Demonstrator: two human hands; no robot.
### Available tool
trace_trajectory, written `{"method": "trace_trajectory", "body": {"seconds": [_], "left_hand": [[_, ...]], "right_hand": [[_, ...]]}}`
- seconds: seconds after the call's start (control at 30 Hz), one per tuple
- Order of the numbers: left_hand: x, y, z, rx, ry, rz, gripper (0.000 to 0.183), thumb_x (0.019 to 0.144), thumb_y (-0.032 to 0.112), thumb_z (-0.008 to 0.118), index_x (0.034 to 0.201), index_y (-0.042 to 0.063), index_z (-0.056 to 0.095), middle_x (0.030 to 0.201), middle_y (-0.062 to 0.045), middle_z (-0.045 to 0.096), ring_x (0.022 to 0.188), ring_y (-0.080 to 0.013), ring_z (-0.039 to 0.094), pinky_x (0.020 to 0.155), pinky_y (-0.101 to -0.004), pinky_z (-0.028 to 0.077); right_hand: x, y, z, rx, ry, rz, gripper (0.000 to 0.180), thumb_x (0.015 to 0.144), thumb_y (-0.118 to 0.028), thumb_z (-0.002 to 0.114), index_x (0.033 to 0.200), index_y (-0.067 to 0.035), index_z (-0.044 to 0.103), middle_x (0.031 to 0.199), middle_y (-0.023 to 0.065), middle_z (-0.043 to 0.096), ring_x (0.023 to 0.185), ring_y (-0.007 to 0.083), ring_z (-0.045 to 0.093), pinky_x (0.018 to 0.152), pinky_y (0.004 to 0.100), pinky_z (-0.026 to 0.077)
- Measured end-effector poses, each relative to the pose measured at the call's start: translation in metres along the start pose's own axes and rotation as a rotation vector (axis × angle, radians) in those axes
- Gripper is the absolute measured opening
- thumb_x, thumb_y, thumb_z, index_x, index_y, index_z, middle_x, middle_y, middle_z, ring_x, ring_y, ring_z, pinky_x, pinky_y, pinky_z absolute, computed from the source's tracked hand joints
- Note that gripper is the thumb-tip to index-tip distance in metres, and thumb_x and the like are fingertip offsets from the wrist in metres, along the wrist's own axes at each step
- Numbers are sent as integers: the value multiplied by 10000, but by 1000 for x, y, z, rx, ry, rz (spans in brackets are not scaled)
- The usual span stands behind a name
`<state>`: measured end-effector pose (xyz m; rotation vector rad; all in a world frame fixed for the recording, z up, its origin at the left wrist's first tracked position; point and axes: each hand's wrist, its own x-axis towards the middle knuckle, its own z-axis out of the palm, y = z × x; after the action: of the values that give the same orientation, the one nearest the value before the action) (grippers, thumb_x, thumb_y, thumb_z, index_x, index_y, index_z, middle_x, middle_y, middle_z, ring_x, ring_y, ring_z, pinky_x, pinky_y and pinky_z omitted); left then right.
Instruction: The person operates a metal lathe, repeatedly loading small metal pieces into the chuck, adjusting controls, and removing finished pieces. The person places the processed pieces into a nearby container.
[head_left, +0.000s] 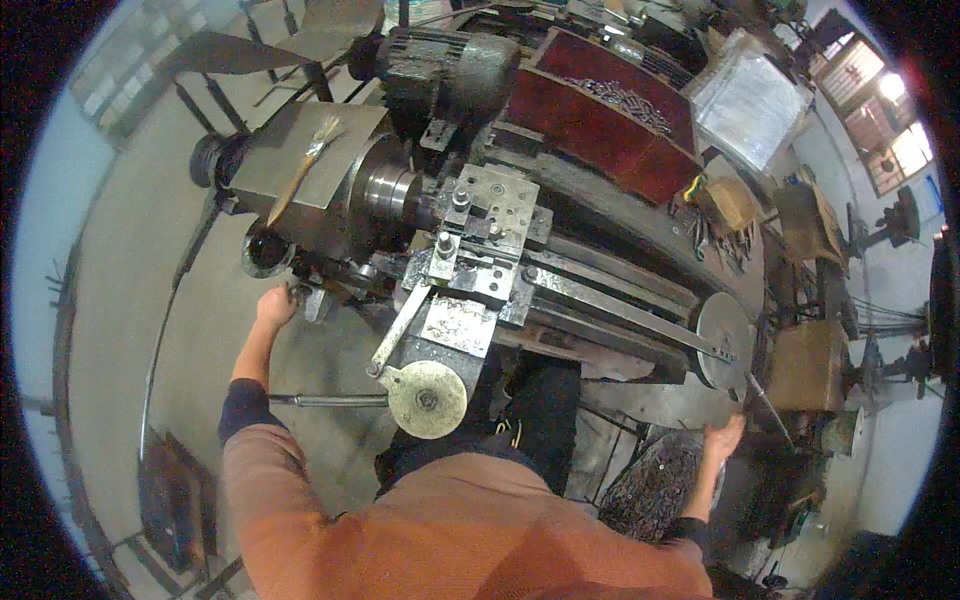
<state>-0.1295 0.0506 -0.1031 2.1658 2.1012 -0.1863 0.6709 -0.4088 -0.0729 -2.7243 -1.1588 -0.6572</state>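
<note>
A metal lathe-like machine lies before me, its tool slide (484, 247) in the middle and its shiny round chuck or spindle end (394, 191) to the upper left. My left hand (277, 305) is closed around a small part or lever below the headstock, mostly hidden by the fingers. My right hand (724, 436) is at the lower edge of a round metal disc (724, 341) at the right end; its fingers look curled on a handle I cannot see clearly. A flat bar (622, 307) joins the slide to the disc. Nearest my body is a round plate (427, 399) on the cross slide.
A wooden-handled brush (300, 176) lies on the headstock cover. Behind the bed stand an electric motor (450, 71) and a dark red tray (600, 142) holding many small metal parts. Hand tools (720, 240) lie at the right. Many small dark pieces (649, 487) fill a container below.
</note>
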Motion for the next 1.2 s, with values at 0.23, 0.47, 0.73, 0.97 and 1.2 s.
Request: {"method": "trace_trajectory", "body": {"seconds": [0.23, 0.47, 0.73, 0.97, 1.2], "left_hand": [[49, 17, 85, -424, -117, -213, 342, 745, 264, 542, 866, -50, 601, 890, -254, 607, 840, -377, 601, 737, -439, 476], [16, -4, 40, 42, -105, 61, 274, 756, 201, 527, 957, 18, 502, 901, -191, 616, 840, -350, 602, 733, -429, 486], [-11, -26, -45, -217, -68, 123, 345, 765, 321, 593, 946, 28, 572, 934, -174, 612, 910, -324, 576, 757, -404, 459], [-110, -178, -178, -28, 638, -262, 370, 868, 375, 446, 990, 58, 590, 900, -205, 608, 844, -344, 594, 720, -432, 464], [-186, -109, -130, -128, 328, -658, 559, 819, 555, 420, 1002, 54, 588, 894, -220, 607, 867, -379, 581, 737, -446, 457]], "right_hand": [[-49, -39, -23, 218, -249, 323, 469, 612, -220, 699, 1031, -36, 599, 1088, 187, 571, 993, 341, 542, 846, 379, 429], [50, -79, -97, 363, -115, 158, 375, 615, -111, 652, 977, -16, 627, 969, 155, 632, 928, 282, 594, 841, 345, 440], [163, -362, -171, 856, -42, -586, 356, 575, -59, 664, 930, -49, 642, 921, 114, 632, 857, 234, 610, 777, 306, 469], [153, -584, -220, 715, -490, -1062, 277, 570, -220, 596, 793, -82, 686, 781, 160, 635, 751, 297, 616, 724, 345, 486], [136, -623, -205, 561, -432, -997, 218, 537, -215, 598, 667, -56, 668, 673, 167, 620, 673, 315, 620, 696, 357, 497]]}}
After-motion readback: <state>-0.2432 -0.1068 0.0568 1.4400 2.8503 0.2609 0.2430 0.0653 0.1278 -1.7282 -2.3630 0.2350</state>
